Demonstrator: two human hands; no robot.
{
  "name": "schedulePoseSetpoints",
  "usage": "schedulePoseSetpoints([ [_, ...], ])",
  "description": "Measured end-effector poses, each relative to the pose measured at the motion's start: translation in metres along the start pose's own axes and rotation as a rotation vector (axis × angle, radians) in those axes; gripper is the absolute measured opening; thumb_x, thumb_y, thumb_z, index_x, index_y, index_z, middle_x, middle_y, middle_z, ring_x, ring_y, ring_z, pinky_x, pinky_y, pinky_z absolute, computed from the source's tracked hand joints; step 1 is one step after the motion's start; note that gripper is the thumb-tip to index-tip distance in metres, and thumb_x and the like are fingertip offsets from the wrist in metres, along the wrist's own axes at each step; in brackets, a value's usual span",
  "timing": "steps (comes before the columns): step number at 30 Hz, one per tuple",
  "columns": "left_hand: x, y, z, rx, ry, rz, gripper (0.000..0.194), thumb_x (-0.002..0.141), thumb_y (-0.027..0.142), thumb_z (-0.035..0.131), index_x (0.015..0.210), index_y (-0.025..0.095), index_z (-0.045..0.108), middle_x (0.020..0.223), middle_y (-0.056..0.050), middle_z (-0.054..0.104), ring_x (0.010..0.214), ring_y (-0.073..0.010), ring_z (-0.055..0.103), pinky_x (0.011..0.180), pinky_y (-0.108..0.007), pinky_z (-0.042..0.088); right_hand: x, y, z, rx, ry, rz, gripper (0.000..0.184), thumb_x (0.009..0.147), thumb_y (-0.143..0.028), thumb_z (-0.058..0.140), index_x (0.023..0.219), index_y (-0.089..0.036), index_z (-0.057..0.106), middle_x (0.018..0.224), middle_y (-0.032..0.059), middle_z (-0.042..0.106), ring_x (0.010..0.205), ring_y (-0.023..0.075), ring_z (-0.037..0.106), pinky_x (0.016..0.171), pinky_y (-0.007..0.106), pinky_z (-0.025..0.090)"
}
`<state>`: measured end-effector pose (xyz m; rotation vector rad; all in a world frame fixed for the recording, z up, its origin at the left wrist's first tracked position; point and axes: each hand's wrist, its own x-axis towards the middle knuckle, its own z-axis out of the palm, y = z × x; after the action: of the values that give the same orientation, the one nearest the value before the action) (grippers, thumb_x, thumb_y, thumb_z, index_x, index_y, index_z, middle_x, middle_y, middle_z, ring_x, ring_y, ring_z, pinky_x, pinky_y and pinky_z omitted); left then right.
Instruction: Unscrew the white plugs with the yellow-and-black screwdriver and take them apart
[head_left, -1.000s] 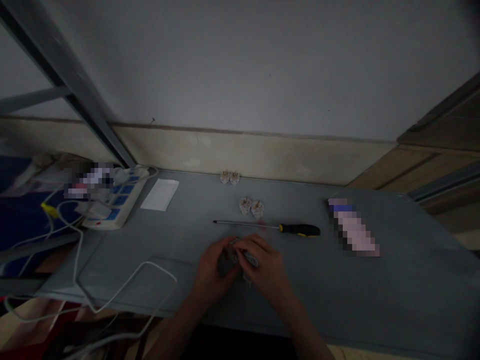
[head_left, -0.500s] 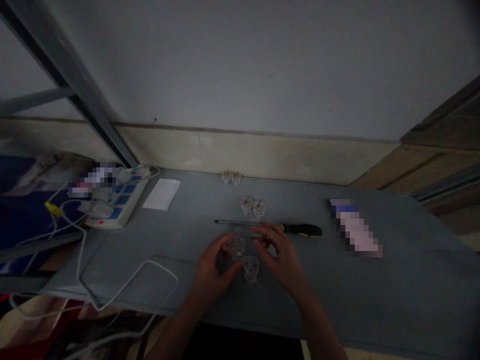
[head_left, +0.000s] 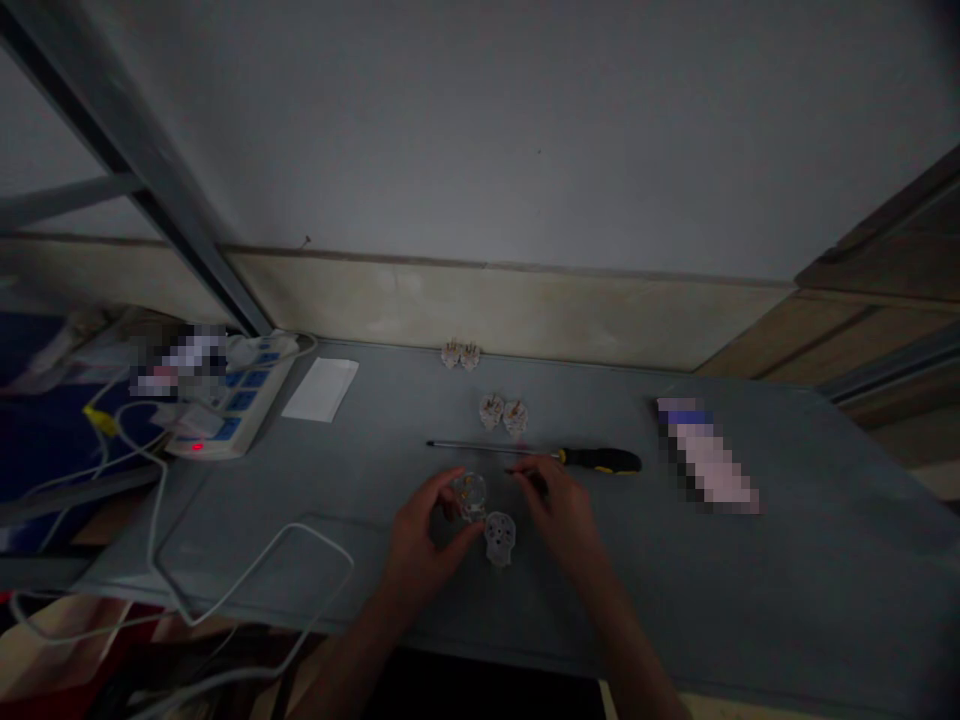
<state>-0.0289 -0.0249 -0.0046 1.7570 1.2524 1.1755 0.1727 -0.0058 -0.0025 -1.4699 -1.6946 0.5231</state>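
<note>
My left hand [head_left: 416,540] grips a clear plastic plug housing [head_left: 472,490] between thumb and fingers, with brass-coloured parts inside it. Touching its lower right side is a second clear plastic piece [head_left: 500,538] with dark holes, lying on the table. My right hand [head_left: 559,500] is just to the right, its thumb and forefinger pinched on a small dark pin-like piece [head_left: 510,471], too small to name surely. Behind the hands lies a screwdriver [head_left: 604,460] with a black and yellow handle, its shaft pointing left.
Two pairs of clear plug parts with brass pins stand farther back, a nearer pair [head_left: 504,413] and a farther pair [head_left: 460,354] by the wall. At left are a white card [head_left: 321,390], a power strip [head_left: 251,400] and a loose white cable [head_left: 322,538]. A blurred-out object [head_left: 712,460] lies right.
The fingers of my right hand have drawn closer together around the small dark piece. My left hand and the plug housing stay nearly where they were.
</note>
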Motion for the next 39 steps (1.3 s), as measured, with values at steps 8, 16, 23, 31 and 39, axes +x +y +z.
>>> schedulePoseSetpoints([
  [8,-0.001,-0.001,0.000,-0.013,-0.011,-0.013,0.048,0.078,0.022,0.075,0.123,0.019,0.059,0.084,0.000,0.066,0.076,-0.0174,0.063,0.079,-0.031,0.053,-0.005,-0.041,-0.005,0.133,0.011,-0.121,0.010,0.092,-0.021,0.058,0.100,-0.019,0.064,0.089,0.0026,0.070,0.077,0.0120,0.068,0.072,0.022,0.055],
  [16,-0.001,0.000,0.000,-0.020,-0.009,-0.007,0.048,0.079,0.022,0.074,0.124,0.021,0.059,0.083,0.001,0.065,0.077,-0.0173,0.063,0.080,-0.032,0.053,-0.006,-0.042,-0.008,0.104,-0.030,-0.211,0.012,0.087,-0.012,0.061,0.087,-0.020,0.069,0.084,0.0020,0.067,0.077,0.0122,0.067,0.069,0.020,0.053],
  [23,-0.002,0.000,0.000,-0.018,-0.028,0.000,0.048,0.077,0.020,0.075,0.123,0.020,0.060,0.085,0.001,0.066,0.078,-0.0178,0.064,0.080,-0.032,0.054,-0.009,-0.039,-0.004,0.068,-0.031,-0.232,0.014,0.087,-0.010,0.060,0.087,-0.020,0.070,0.084,0.0024,0.068,0.079,0.0134,0.067,0.071,0.022,0.054],
  [31,-0.003,0.000,-0.002,0.002,-0.025,0.006,0.049,0.077,0.020,0.075,0.123,0.022,0.061,0.089,-0.001,0.069,0.082,-0.0189,0.066,0.082,-0.033,0.055,-0.014,-0.038,0.003,0.089,-0.058,-0.256,0.028,0.090,-0.011,0.054,0.104,-0.025,0.074,0.097,0.0047,0.069,0.091,0.0147,0.068,0.079,0.025,0.058],
  [39,-0.002,0.001,-0.001,-0.003,0.036,0.022,0.049,0.077,0.018,0.074,0.124,0.022,0.059,0.084,0.002,0.065,0.075,-0.0163,0.061,0.078,-0.030,0.052,-0.001,-0.018,-0.012,0.136,0.002,-0.021,0.027,0.093,-0.025,0.051,0.110,-0.022,0.072,0.112,0.0117,0.066,0.106,0.0222,0.064,0.094,0.040,0.053],
])
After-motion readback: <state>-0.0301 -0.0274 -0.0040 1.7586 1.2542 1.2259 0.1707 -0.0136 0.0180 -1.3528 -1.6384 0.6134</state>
